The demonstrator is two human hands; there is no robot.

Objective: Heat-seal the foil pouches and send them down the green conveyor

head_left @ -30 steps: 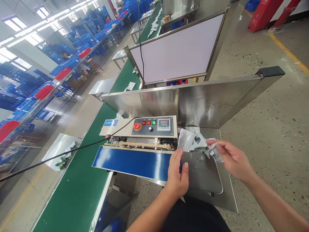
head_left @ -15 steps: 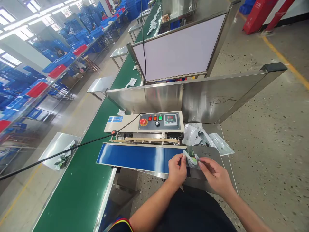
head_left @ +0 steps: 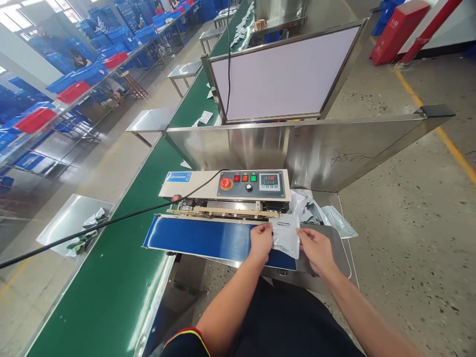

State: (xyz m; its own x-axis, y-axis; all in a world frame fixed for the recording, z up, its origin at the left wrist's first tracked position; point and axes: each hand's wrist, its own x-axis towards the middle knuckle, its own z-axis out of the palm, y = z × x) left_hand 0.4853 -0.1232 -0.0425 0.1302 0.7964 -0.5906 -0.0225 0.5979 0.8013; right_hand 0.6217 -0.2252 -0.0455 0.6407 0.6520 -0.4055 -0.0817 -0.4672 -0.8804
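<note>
A silvery-white pouch [head_left: 285,235] lies flat between my two hands, its upper edge at the right end of the band sealer [head_left: 193,184]. My left hand [head_left: 261,243] pinches the pouch's left edge, over the sealer's blue belt [head_left: 208,238]. On the opposite edge, the fingers of my right hand [head_left: 316,248] are closed on the pouch. A slot-shaped hole shows near the pouch's top. Whatever the pouch contains is hidden. Just behind it, more silvery pouches [head_left: 310,210] lie in a loose pile beside the sealer.
A long green conveyor [head_left: 107,263] runs along the left, with a black cable [head_left: 122,218] crossing above it. Behind the sealer stands a metal panel [head_left: 238,148]. A small metal side table [head_left: 55,228] holds crumpled pouches. Farther off are blue and red bins [head_left: 74,91].
The pouch, held upright with its mouth apart before, now lies flat and closed at the sealer. Both hands have moved slightly left and away from my body with it.
</note>
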